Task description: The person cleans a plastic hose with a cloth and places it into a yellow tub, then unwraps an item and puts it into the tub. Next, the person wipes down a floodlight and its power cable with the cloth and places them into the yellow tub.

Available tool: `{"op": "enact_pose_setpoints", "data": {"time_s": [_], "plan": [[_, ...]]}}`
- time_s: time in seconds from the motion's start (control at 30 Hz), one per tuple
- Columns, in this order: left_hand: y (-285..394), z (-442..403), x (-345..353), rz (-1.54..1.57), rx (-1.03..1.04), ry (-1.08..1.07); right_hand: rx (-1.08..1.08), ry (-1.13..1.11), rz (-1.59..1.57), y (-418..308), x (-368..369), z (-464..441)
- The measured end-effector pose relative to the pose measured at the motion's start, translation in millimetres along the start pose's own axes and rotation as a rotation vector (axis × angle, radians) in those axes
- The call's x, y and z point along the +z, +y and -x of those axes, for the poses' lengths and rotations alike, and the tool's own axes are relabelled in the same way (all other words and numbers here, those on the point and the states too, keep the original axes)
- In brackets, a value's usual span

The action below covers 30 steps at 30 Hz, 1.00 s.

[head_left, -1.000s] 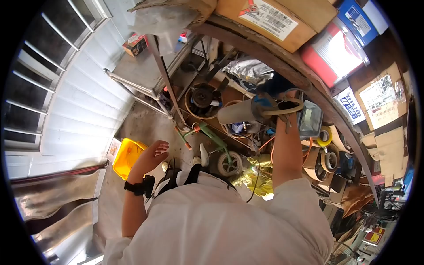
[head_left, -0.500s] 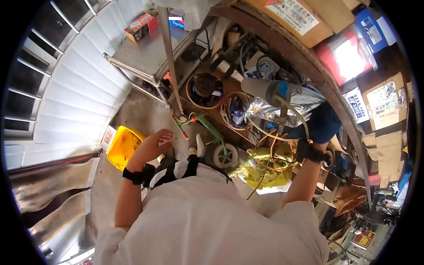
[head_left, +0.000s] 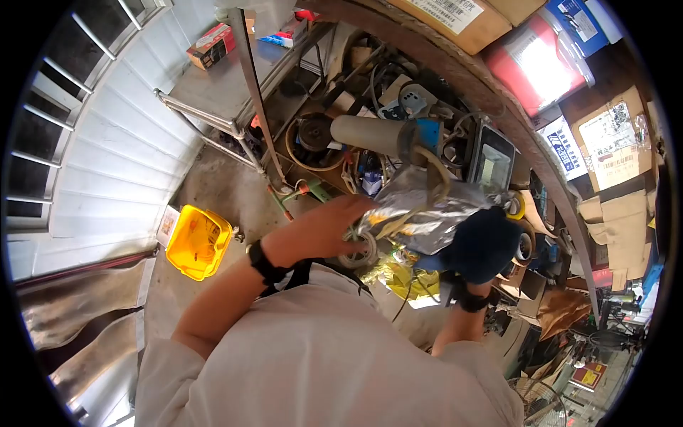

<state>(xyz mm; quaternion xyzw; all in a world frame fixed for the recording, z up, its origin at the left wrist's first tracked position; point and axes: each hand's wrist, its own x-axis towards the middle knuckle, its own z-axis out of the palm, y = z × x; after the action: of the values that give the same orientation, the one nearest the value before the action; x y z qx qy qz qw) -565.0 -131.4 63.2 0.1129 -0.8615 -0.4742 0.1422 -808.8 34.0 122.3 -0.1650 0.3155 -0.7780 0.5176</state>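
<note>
A dark blue glove covers my right hand, which is closed on a silver foil-wrapped tool held up in front of me. A grey cylinder with a blue band and a tan hose or strap lies along its upper side; I cannot make out the tool's kind. Bare, my left hand reaches in from the left, thumb and fingers apart, its fingertips at the foil's left edge. Whether they touch it is unclear. Below the foil is yellow crinkled sheeting.
A yellow bin stands on the floor at left. Behind it is a metal cart with a red box. Ahead, a cluttered shelf holds a round basket and a floodlight. Cardboard boxes are stacked at right.
My right hand has drawn the foil-wrapped tool nearer to me and leftward, uncovering the floodlight. My left hand has swung right, from beside the yellow bin to the foil's edge.
</note>
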Motion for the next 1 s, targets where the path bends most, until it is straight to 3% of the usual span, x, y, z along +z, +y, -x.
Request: {"op": "enact_pose_setpoints", "data": {"time_s": [0.1,0.23,0.43,0.5,0.53,0.57,0.6,0.67,0.8,0.9,1.0], "plan": [[11.5,-18.8,17.1,0.04,0.057,-0.072,0.107,0.075,-0.082,24.2,-0.3,15.0],[16.4,-12.0,30.1,-0.119,-0.062,0.039,0.042,0.069,-0.021,57.8,-10.0,22.5],[2.1,24.7,7.5,-0.246,0.023,0.187,0.178,-0.031,-0.264,90.3,28.4,11.2],[2.3,41.6,3.8,-0.271,-0.016,0.208,-0.097,-0.08,0.568,100.1,51.3,9.8],[2.0,49.8,2.0,-0.278,-0.072,0.218,-0.342,-0.212,1.461,102.7,67.0,8.8],[2.2,57.8,-1.3,-0.287,-0.128,0.229,-0.775,-0.13,2.297,105.3,82.8,7.8],[3.9,65.2,-4.9,-0.261,-0.193,0.254,-0.917,-0.126,2.423,108.6,88.4,8.4],[10.6,81.4,-10.4,-0.202,-0.335,0.298,-0.941,-0.188,2.389,113.2,95.7,12.8],[13.4,103.3,-30.6,-0.153,-0.171,0.33,-0.927,-0.231,2.388,120.1,108.9,32.3],[7.1,119.1,-38.2,-0.152,-0.198,0.138,-0.914,-0.235,2.438,129.5,114.7,52.4],[8.6,136.4,-31.8,-0.141,0.009,0.415,-0.908,-0.244,2.468,142.0,122.1,67.4]]}}
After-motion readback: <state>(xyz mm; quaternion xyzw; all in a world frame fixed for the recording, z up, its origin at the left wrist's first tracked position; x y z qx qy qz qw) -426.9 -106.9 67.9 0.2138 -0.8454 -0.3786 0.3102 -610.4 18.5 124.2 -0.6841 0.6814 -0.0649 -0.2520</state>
